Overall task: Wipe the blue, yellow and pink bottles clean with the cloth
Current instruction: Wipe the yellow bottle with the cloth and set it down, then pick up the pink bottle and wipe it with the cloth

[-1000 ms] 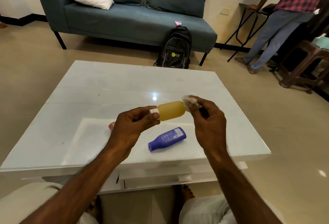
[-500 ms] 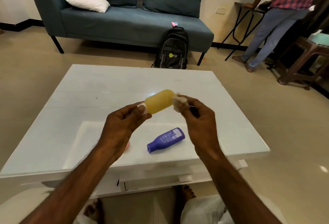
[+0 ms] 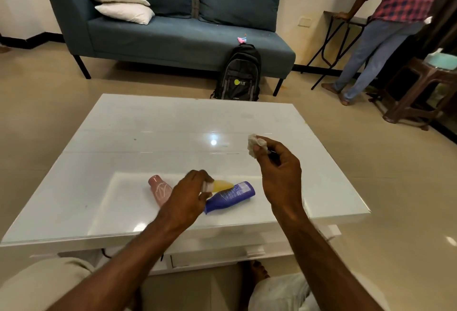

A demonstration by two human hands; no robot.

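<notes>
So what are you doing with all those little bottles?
A person is cleaning bottles at a white table. The left hand holds the yellow bottle by its cap end, low by the table, next to the blue bottle lying there. The pink bottle lies just to the left. The right hand holds the crumpled cloth up, away from all three.

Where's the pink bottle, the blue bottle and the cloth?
pink bottle (image 3: 160,191): head view, middle of its body, lying on the table.
blue bottle (image 3: 232,194): head view, on its label.
cloth (image 3: 254,144): head view, crumpled part above the right fingertips.
</notes>
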